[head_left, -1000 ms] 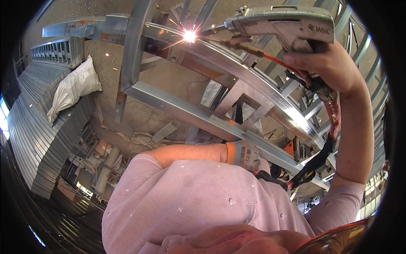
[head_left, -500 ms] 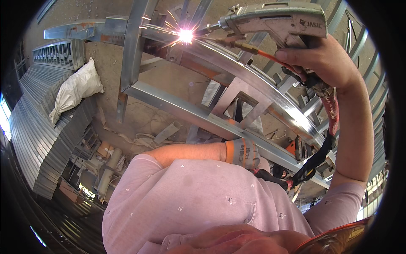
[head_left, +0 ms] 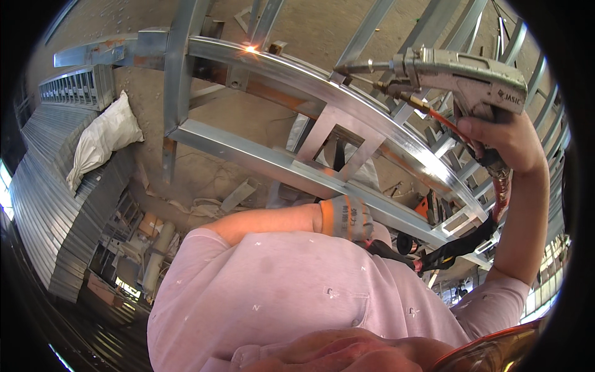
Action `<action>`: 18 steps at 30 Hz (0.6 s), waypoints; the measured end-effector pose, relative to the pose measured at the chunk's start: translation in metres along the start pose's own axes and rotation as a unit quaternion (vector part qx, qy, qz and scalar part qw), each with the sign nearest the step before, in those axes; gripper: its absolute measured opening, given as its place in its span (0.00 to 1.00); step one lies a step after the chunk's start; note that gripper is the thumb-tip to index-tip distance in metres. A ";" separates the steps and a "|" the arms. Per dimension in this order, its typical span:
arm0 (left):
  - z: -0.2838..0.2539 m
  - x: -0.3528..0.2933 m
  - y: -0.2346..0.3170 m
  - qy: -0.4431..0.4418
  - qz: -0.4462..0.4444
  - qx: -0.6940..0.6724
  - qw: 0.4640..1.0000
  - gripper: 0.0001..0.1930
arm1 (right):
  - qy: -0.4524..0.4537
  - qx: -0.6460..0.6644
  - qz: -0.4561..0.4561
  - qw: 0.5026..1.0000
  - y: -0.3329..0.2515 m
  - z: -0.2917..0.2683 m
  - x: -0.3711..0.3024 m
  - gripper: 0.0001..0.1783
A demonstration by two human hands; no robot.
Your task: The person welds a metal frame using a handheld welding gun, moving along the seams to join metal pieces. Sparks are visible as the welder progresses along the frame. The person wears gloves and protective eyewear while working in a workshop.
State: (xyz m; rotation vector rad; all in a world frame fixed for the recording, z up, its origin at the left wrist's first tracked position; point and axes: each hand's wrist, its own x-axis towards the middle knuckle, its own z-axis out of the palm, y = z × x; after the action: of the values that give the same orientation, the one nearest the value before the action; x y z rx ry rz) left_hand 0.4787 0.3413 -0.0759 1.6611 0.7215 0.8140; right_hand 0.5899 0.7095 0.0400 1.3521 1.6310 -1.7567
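Note:
My bare right hand (head_left: 502,139) is wrapped round the grip of a grey metal handheld welding gun (head_left: 465,74) with a slim nozzle, a brass fitting and an orange wire tube. The nozzle tip points left over a curved galvanized steel rail (head_left: 372,118). Farther left on that rail a small weld spot (head_left: 250,49) glows orange, apart from the nozzle. My left hand (head_left: 350,217), in an orange and grey glove, is held against my front. It is closed round a dark cable (head_left: 396,253) that runs right toward the gun; its fingertips are hidden.
An upright steel post (head_left: 180,68) and a straight lower beam (head_left: 248,155) join the rail. A square-holed plate (head_left: 310,146) spans between them. Corrugated sheets (head_left: 43,180) and a white sack (head_left: 108,136) lie at left. Several parallel steel bars (head_left: 421,37) stand at far right.
The bright arc and flying sparks have stopped, leaving a glowing spot. My right hand has drawn the welding gun right and slightly down, off the weld. My left hand stays nearly still.

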 end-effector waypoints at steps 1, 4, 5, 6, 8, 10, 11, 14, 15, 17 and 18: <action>0.000 0.001 0.000 -0.014 -0.009 0.006 1.000 0.07 | -0.014 0.017 0.013 1.000 0.005 0.000 -0.002 0.18; 0.010 -0.006 -0.006 -0.024 0.005 0.019 1.000 0.12 | 0.017 0.026 0.031 0.999 0.014 0.009 -0.006 0.19; 0.014 -0.007 -0.007 -0.052 0.000 0.030 0.998 0.13 | 0.009 0.017 0.029 0.999 0.013 0.010 -0.006 0.20; 0.004 -0.001 -0.004 -0.083 -0.003 0.039 0.996 0.13 | 0.002 0.011 0.028 1.000 0.013 0.011 -0.005 0.20; -0.004 0.004 0.002 -0.117 -0.010 0.049 0.992 0.13 | -0.009 -0.010 0.028 1.000 0.012 0.012 -0.004 0.21; -0.007 0.005 0.002 -0.126 -0.012 0.050 0.991 0.14 | -0.001 -0.007 0.018 1.000 0.014 0.013 -0.004 0.20; -0.004 0.003 0.001 -0.111 -0.009 0.043 0.993 0.14 | 0.004 -0.005 0.014 1.000 0.015 0.014 -0.004 0.20; 0.007 -0.004 -0.003 -0.074 -0.004 0.030 0.997 0.15 | -0.006 -0.009 0.014 1.000 0.014 0.014 -0.004 0.20; 0.008 -0.005 -0.004 -0.070 -0.001 0.030 0.997 0.15 | -0.009 -0.010 0.018 1.000 0.014 0.014 -0.004 0.20; 0.009 -0.005 -0.005 -0.065 0.002 0.023 0.998 0.16 | -0.016 -0.012 0.027 0.999 0.015 0.013 -0.004 0.20; 0.007 -0.005 -0.004 -0.063 0.002 0.017 0.998 0.16 | -0.014 -0.013 0.026 0.999 0.015 0.014 -0.004 0.20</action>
State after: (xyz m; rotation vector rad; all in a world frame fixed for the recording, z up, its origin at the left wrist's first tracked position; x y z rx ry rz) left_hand 0.4818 0.3344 -0.0819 1.7286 0.6480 0.6965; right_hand 0.5985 0.6919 0.0338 1.3412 1.5837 -1.7118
